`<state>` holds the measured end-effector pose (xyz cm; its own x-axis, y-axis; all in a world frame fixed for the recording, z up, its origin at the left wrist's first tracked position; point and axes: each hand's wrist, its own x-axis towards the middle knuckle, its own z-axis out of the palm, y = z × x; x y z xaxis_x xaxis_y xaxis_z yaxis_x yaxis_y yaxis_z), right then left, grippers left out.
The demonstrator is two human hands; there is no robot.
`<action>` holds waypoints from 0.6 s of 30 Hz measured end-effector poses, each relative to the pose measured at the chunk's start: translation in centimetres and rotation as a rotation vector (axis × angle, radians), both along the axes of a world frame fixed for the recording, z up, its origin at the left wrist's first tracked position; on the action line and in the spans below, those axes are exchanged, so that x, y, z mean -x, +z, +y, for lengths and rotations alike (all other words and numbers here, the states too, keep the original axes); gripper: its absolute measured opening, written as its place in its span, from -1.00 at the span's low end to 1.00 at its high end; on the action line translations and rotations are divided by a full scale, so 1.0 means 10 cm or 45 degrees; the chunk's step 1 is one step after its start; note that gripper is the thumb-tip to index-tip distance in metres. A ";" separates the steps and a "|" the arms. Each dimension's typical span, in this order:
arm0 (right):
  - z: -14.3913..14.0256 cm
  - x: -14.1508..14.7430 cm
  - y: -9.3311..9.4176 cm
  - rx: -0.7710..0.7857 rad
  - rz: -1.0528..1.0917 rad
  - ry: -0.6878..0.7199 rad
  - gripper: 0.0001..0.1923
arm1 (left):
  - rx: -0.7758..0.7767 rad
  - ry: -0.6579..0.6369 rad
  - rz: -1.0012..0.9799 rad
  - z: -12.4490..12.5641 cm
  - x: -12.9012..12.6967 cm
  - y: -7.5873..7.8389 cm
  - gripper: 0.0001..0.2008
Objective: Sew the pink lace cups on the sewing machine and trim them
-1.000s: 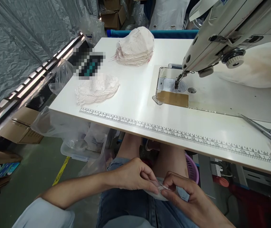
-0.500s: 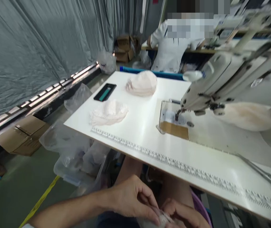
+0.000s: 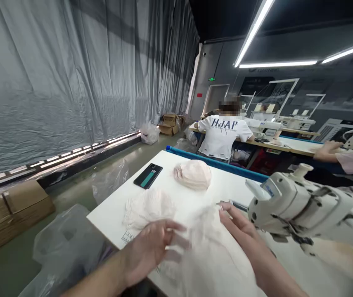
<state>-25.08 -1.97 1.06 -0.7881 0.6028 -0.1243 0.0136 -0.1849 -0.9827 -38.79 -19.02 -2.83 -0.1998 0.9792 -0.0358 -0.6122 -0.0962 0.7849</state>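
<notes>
A pale, thin piece of fabric (image 3: 213, 251) hangs over the near part of the white table, blurred by motion. My right hand (image 3: 241, 231) pinches its upper edge between thumb and fingers. On its other side is my left hand (image 3: 154, 247), fingers stretched out and apart, smeared a little and close to the cloth. Beyond my left hand lies a stack of cream fabric pieces (image 3: 150, 206). Farther back sits a pinkish fabric stack (image 3: 193, 174). To the right of my right hand stands a white sewing machine (image 3: 300, 206).
A dark phone with a green stripe (image 3: 148, 176) lies at the table's left edge. A blue bar (image 3: 213, 163) runs along the far edge. Plastic bags (image 3: 67, 243) and a cardboard box (image 3: 12, 214) are on the floor at left. A co-worker in a white shirt (image 3: 219, 134) sits ahead.
Both hands have risen from my lap to above the table, bringing the pale fabric up and spreading it. My left hand has come away from its pinch. The view has tilted upward.
</notes>
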 end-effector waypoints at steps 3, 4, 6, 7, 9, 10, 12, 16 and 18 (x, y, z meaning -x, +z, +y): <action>0.40 0.41 -0.08 -0.090 0.123 -0.178 -0.62 | -0.125 -0.069 0.139 0.46 0.28 0.17 -0.41; 0.53 0.53 -0.10 -0.133 0.154 -0.243 -0.61 | -0.084 -0.020 0.268 0.64 0.38 0.21 -0.38; 0.80 0.75 -0.15 -0.222 0.194 -0.395 -0.63 | 0.082 0.221 0.561 1.04 0.60 0.29 -0.37; 0.94 0.86 -0.17 -0.264 0.195 -0.470 -0.65 | 0.143 0.310 0.640 1.24 0.71 0.32 -0.39; 1.20 1.05 -0.22 -0.342 0.171 -0.615 -0.69 | 0.192 0.397 0.762 1.64 0.93 0.39 -0.46; 1.32 1.13 -0.24 -0.381 0.149 -0.678 -0.68 | 0.208 0.452 0.832 1.82 1.03 0.42 -0.47; 1.54 1.29 -0.30 -0.466 0.076 -0.776 -0.68 | 0.272 0.559 0.991 2.11 1.19 0.45 -0.46; 1.82 1.45 -0.43 -0.657 -0.148 -0.859 -0.71 | 0.387 0.653 1.359 2.40 1.30 0.31 -0.38; 1.86 1.43 -0.49 -0.786 -0.214 -0.826 -0.71 | 0.402 0.584 1.528 2.43 1.29 0.20 -0.47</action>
<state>-39.43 16.66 -3.89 -0.2717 0.9192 0.2850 0.2423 0.3519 -0.9041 -51.66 5.29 -0.85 -0.5762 0.7968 0.1820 0.5127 0.1789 0.8397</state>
